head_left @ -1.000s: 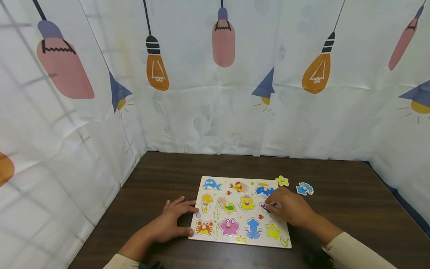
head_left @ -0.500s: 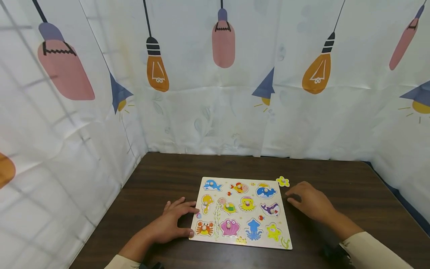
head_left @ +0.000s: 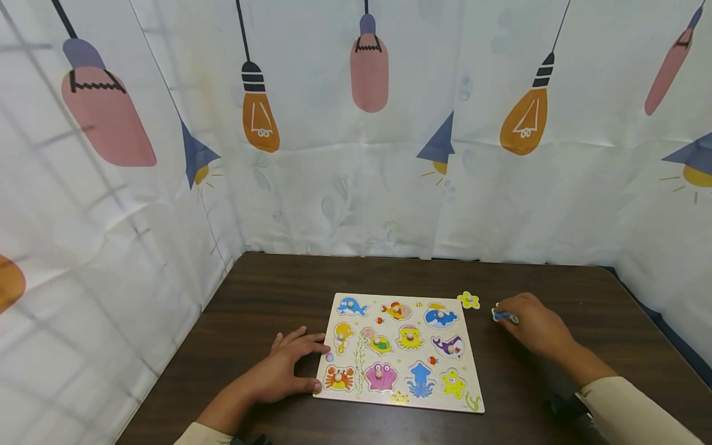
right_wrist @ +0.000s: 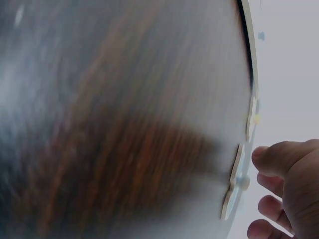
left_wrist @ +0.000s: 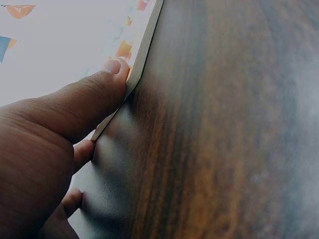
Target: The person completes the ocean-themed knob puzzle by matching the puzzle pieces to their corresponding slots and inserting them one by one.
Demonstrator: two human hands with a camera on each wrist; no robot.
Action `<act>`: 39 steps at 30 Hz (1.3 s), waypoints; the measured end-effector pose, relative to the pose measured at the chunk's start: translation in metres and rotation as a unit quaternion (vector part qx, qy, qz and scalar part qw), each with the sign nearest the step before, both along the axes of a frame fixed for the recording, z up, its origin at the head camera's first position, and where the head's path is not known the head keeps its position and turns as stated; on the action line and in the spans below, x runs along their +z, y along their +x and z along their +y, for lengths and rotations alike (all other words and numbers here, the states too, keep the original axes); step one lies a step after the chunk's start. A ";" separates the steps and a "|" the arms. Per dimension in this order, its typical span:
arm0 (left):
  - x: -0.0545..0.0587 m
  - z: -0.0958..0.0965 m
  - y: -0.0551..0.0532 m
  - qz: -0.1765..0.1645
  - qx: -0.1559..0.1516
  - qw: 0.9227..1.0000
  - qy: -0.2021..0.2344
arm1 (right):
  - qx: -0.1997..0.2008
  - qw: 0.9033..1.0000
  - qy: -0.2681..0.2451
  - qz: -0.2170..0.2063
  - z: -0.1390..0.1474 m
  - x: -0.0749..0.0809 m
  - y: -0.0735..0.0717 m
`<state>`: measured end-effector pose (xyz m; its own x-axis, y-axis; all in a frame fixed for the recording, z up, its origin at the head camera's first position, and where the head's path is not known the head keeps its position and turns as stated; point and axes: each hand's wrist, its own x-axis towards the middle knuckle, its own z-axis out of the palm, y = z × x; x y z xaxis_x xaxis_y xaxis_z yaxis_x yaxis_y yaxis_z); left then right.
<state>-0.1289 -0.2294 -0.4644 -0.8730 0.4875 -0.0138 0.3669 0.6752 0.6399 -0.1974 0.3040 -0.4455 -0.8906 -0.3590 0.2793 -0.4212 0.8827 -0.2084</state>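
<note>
A white wooden knob puzzle board (head_left: 471, 371) with sea-animal pieces lies on the table. My left hand (head_left: 286, 369) rests at its left edge, thumb on the near corner and fingers spread along the side. My right hand (head_left: 535, 324) reaches over a blue, white-edged puzzle piece (head_left: 505, 316) to the right of the board, partly covering it. In the right wrist view that piece (right_wrist: 232, 191) lies on the table, knob up, and the thumb (right_wrist: 271, 158) is close beside it with a gap. A purple whale piece (head_left: 447, 347) sits on the board.
A yellow flower-shaped piece (head_left: 468, 300) lies at the board's far right corner. The blue squid shape (head_left: 420, 379) and yellow star shape (head_left: 453, 384) on the board show no knobs. A printed curtain (head_left: 334, 185) hangs behind the dark table (head_left: 289, 284).
My right hand has left the purple whale piece and moved right, off the board, to the blue piece on the table. The left hand stays at the board's edge.
</note>
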 end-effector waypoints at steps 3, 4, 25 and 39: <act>0.000 0.000 0.000 0.000 0.001 1.000 -0.002 | -0.001 1.000 0.001 -0.003 0.004 -0.002 -0.001; 0.000 0.000 0.000 0.000 0.001 1.000 -0.003 | -0.001 1.000 0.003 -0.006 0.005 -0.002 -0.001; -0.003 0.000 -0.002 0.004 0.006 1.000 -0.017 | -0.012 0.999 0.017 -0.050 0.012 -0.004 0.000; -0.002 0.000 -0.001 0.003 0.006 1.000 -0.011 | 0.000 0.999 0.013 -0.032 0.003 -0.003 0.012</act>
